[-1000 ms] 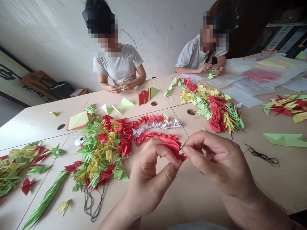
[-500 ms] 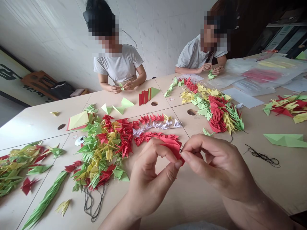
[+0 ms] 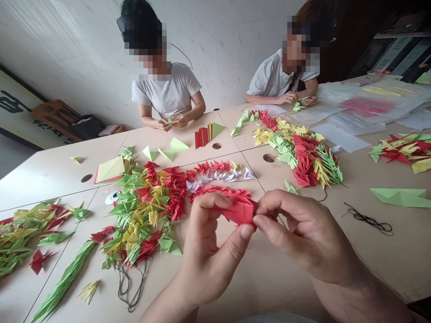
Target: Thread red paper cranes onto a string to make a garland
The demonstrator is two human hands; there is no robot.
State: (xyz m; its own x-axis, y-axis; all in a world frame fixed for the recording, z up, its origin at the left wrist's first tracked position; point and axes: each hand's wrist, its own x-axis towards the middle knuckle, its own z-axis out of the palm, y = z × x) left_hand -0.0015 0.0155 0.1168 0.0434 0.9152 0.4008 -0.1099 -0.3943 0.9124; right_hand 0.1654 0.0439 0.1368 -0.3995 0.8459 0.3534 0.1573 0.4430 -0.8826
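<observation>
Between both hands, above the near part of the table, is a red folded paper piece (image 3: 240, 210). My left hand (image 3: 210, 244) pinches its left part and lower edge between thumb and fingers. With thumb and index finger, my right hand (image 3: 298, 231) grips its right end; the fingertips hide that end. Just behind lie strings of red paper cranes (image 3: 215, 190) and white paper cranes (image 3: 218, 177). To the left is a heap of green, yellow and red paper cranes (image 3: 144, 211), with dark cord (image 3: 129, 287) trailing from it.
Two people sit across the table (image 3: 235, 287), each handling green paper. Another crane heap (image 3: 303, 157) lies at right, near a coil of black cord (image 3: 368, 218) and a green folded sheet (image 3: 400, 196). Plastic bags (image 3: 370, 103) cover the far right. Paper squares (image 3: 111, 170) lie left.
The red paper has turned so a broader flat face shows. My left fingers have shifted on it, with the index finger more bent. The right-hand co-worker's hands have moved slightly apart.
</observation>
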